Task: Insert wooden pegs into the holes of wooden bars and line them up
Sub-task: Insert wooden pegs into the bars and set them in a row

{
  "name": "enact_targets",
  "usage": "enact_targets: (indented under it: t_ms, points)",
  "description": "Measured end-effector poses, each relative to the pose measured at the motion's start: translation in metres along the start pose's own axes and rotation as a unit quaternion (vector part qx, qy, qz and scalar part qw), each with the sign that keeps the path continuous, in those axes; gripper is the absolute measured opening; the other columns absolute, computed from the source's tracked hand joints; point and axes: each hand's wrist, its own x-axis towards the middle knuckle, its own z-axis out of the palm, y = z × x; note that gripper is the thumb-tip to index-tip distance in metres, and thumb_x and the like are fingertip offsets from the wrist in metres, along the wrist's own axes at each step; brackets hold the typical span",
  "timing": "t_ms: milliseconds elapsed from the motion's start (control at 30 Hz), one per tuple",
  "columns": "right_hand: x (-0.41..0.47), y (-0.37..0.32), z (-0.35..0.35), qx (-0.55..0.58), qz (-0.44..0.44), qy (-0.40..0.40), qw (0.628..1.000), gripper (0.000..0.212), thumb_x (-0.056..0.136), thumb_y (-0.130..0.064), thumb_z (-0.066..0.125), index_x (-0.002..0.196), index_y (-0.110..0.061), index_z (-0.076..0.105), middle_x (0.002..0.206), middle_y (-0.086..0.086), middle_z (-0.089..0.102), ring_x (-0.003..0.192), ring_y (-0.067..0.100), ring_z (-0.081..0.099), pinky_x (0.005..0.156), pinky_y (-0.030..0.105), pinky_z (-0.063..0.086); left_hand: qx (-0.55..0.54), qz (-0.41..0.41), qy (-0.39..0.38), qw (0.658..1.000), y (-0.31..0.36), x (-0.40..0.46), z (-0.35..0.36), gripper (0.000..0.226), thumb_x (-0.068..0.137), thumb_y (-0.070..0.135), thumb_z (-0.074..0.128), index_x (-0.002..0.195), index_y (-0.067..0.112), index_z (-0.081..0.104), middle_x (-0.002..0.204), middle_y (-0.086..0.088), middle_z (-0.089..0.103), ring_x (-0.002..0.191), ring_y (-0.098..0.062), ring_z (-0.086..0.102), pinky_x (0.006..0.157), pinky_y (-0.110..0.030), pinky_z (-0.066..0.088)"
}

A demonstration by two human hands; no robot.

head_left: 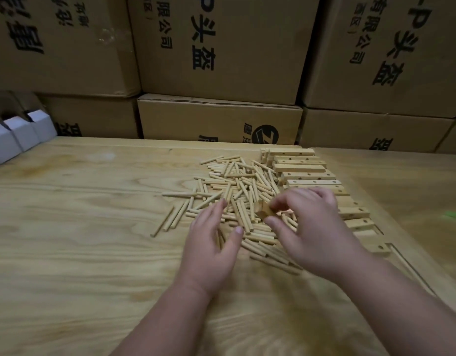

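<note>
1. A short wooden bar (265, 211) is being held above the peg pile, near the middle of the view; the right hand (307, 224) is gripping it with curled fingers and thumb, and most of the bar is hidden behind those fingers, so its holes are not showing.
2. The left hand (212, 242) is hovering over the near-left edge of the pile with fingers relaxed and slightly spread, grasping nothing; whether its fingertips are touching the pegs is hard to tell, since the hand is blurred.
3. The wooden pegs (237, 186) are lying in a loose heap on the surface, crossing one another at all angles, with a few strays lying apart at the left edge of the heap.
4. A row of wooden bars (309, 175) is lying just beside the heap on its right, side by side, running from the far edge toward the person; round holes are showing on several, and the right hand and wrist are covering the middle of the row.
5. The pale wooden surface (80, 227) is carrying everything.
6. Stacked cardboard boxes (221, 47) with dark printed characters are standing behind it, cut off at the top.
7. White folded cartons (19, 134) are sitting at the far left, partly out of view.
</note>
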Motion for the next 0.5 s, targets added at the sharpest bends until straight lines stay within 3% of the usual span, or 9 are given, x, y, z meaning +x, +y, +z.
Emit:
enact_targets:
  t_ms: [67,133,233,300,400,500]
  points:
    - [0.016,-0.021,0.014,0.136,0.044,0.018,0.990,0.016,0.087,-0.053,0.060,0.097,-0.040,0.059,0.092,-0.028,0.058,0.109,-0.010,0.047,0.101,0.035,0.039,-0.121,-0.006,0.042,0.992,-0.002,-0.002,-0.004,0.073,0.085,0.052,0.057,0.152,0.029,0.040,0.129,0.019,0.061,0.130,-0.005,0.051,0.107,-0.018,0.040]
    - [0.033,-0.039,0.027,0.246,0.086,0.022,0.965,0.013,0.088,-0.045,0.068,0.097,-0.036,0.064,0.090,-0.020,0.065,0.100,-0.002,0.059,0.088,0.027,0.051,-0.180,0.005,0.068,0.981,-0.002,-0.003,-0.007,0.068,0.084,0.047,0.065,0.147,0.033,0.044,0.119,0.013,0.066,0.121,-0.013,0.061,0.100,-0.018,0.046]
    - [0.053,-0.050,0.047,0.369,0.108,0.011,0.923,0.013,0.092,-0.033,0.073,0.105,-0.035,0.070,0.099,-0.025,0.069,0.094,-0.009,0.064,0.072,0.010,0.053,-0.200,0.002,0.106,0.974,-0.004,0.003,-0.008,0.046,0.085,0.042,0.069,0.130,0.047,0.057,0.111,0.013,0.072,0.106,-0.011,0.069,0.086,-0.017,0.052]
    - [0.061,-0.050,0.058,0.415,0.115,0.000,0.903,0.023,0.095,-0.032,0.072,0.117,-0.033,0.072,0.102,-0.020,0.072,0.094,-0.009,0.067,0.071,0.010,0.055,-0.241,-0.030,0.137,0.960,-0.009,0.010,-0.012,0.036,0.092,0.025,0.071,0.126,0.031,0.064,0.107,0.009,0.076,0.098,-0.010,0.072,0.081,-0.016,0.053]
    - [0.069,-0.039,0.070,0.383,0.145,0.011,0.912,0.029,0.096,-0.039,0.068,0.125,-0.040,0.065,0.101,-0.029,0.067,0.088,-0.013,0.063,0.063,0.004,0.049,-0.348,-0.127,0.165,0.914,-0.014,0.022,-0.026,0.019,0.099,0.010,0.058,0.115,0.015,0.066,0.099,-0.004,0.077,0.083,-0.018,0.074,0.067,-0.024,0.057]
    - [0.070,-0.025,0.078,0.228,0.164,-0.024,0.959,0.011,0.095,-0.040,0.065,0.105,-0.041,0.061,0.092,-0.034,0.060,0.071,-0.005,0.060,0.054,0.021,0.048,-0.454,-0.197,0.193,0.847,-0.019,0.032,-0.036,0.025,0.104,0.009,0.044,0.109,0.015,0.068,0.090,-0.009,0.075,0.072,-0.020,0.070,0.059,-0.031,0.059]
